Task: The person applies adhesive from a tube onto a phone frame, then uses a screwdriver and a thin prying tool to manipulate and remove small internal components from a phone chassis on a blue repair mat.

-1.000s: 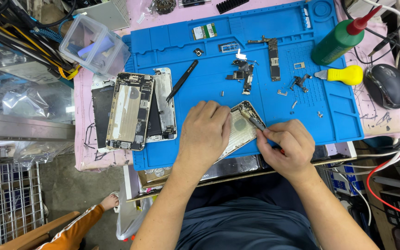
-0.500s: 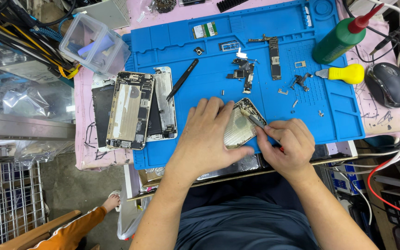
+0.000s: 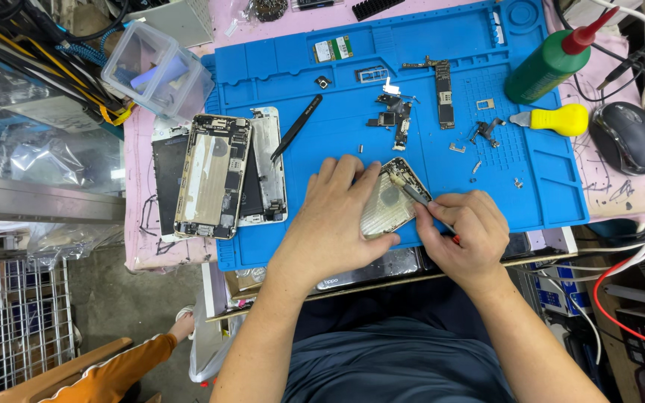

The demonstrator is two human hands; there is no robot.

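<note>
My left hand (image 3: 335, 216) lies flat over a silver phone housing (image 3: 386, 203) and holds it down on the blue work mat (image 3: 337, 82). My right hand (image 3: 460, 233) grips a small screwdriver (image 3: 416, 197) whose tip touches the upper end of the housing. Most of the housing's lower part is hidden under my left palm.
Two opened phone bodies (image 3: 214, 175) lie at the mat's left edge beside black tweezers (image 3: 296, 127). Small parts and a circuit board (image 3: 443, 82) are scattered on the mat. A green bottle (image 3: 546, 63), a yellow-handled tool (image 3: 554, 118), a mouse (image 3: 627, 136) and a clear box (image 3: 157, 71) surround it.
The right hand has shifted the screwdriver tip slightly along the housing's top end. The left hand stays pressed on the housing.
</note>
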